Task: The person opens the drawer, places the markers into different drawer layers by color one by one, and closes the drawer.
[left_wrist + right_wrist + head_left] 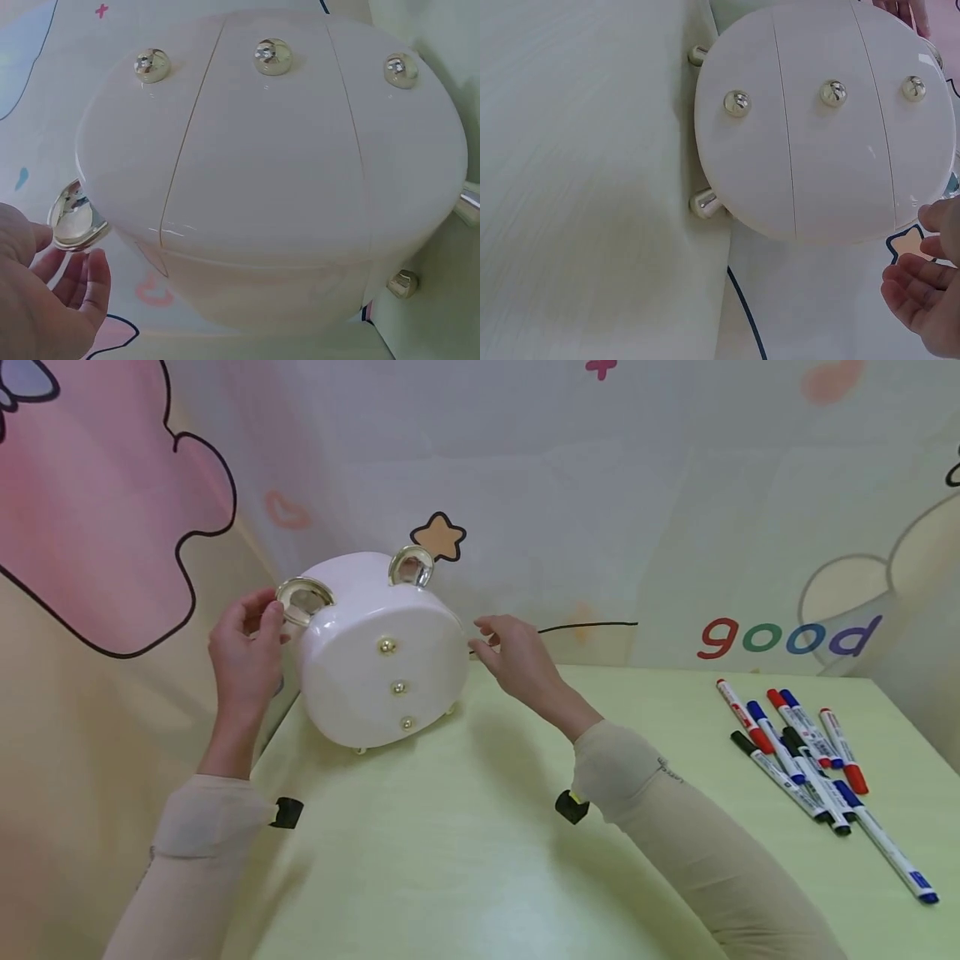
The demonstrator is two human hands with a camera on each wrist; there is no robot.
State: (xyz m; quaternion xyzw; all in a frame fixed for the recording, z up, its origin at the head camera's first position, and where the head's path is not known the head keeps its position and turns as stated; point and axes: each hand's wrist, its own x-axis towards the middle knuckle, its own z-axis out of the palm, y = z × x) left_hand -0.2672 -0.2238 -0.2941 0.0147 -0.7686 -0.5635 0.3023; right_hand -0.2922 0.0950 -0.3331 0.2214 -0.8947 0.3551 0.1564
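Observation:
A glossy white oval storage box [352, 668] stands on the table at its far left, on short gold feet. Two seams divide its front into three drawers, each with a round gold knob [271, 57]. Two gold ear-shaped rings rise from its top. My left hand [251, 643] pinches the left gold ear [75, 221] between thumb and fingers. Beside the box's right side is my right hand [517, 660], its fingers loosely bent and holding nothing. In the right wrist view, that hand [930, 281] appears close to the box's upper edge, apart from it.
Several red, blue and black markers [802, 760] lie in a loose pile on the right of the pale green table [420, 860]. A printed backdrop [525, 510] hangs behind the table and along its left side.

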